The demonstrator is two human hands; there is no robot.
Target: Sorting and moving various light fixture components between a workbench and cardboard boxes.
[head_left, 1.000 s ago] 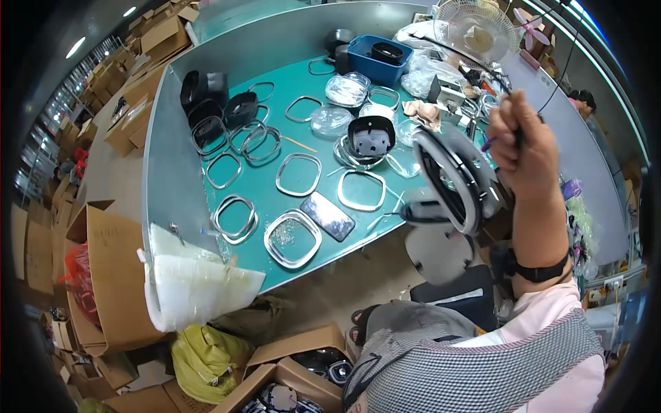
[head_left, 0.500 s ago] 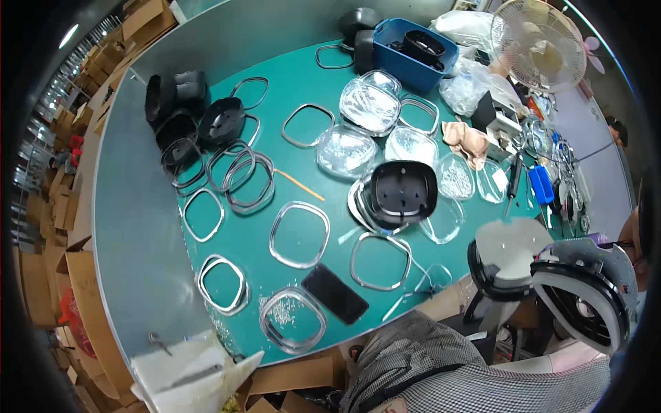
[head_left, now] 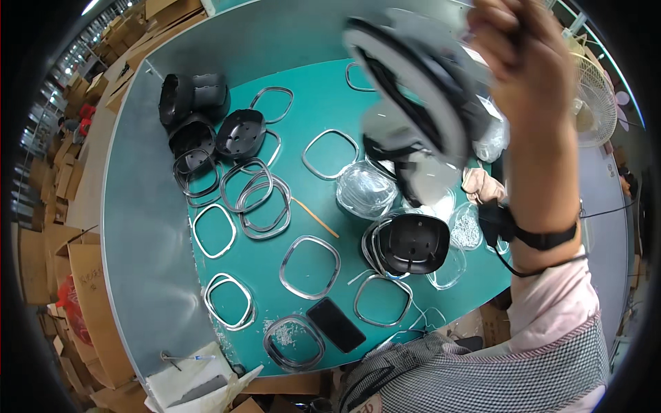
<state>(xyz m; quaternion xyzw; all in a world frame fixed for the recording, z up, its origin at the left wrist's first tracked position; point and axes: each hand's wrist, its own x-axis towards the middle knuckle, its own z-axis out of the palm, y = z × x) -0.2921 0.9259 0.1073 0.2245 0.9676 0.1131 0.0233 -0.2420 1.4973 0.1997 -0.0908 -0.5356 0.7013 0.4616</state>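
The right hand point(head_left: 523, 62) grips a black-and-grey round housing point(head_left: 413, 76) raised over the far right of the green tabletop point(head_left: 317, 117); the left hand is out of view. Judging by it, many loose frames point(head_left: 310, 267) remain unassembled, near one black shell point(head_left: 412, 242)

the surface point(head_left: 323, 110) is a smooth, matt green mat edged by dull grey sheet metal. the rounded frames point(head_left: 310, 267) look like shiny bare metal. the black housing point(head_left: 412, 242) is semi-gloss plastic, the lids point(head_left: 365, 189) clear glossy plastic. the phone point(head_left: 335, 325) has a glossy black face. the boxes point(head_left: 41, 268) are matt brown cardboard.
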